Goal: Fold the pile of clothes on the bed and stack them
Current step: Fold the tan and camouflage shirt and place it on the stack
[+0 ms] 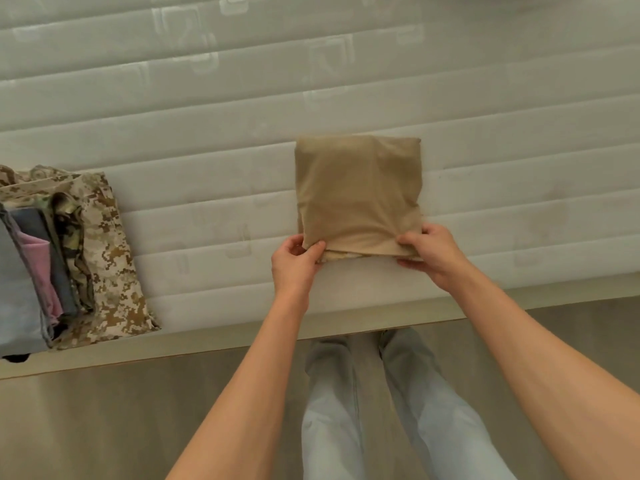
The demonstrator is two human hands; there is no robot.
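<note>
Both hands' grip pinches the near edge of the folded tan garment (pixel 358 192), long axis pointing away

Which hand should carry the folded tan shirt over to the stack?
Probably the left hand: it already pinches the tan shirt and is nearer the stack, which lies on its side.

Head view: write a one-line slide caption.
Both hands, left and right, pinch the near edge of a folded tan garment on the mattress, beside a stack of folded clothes.
</note>
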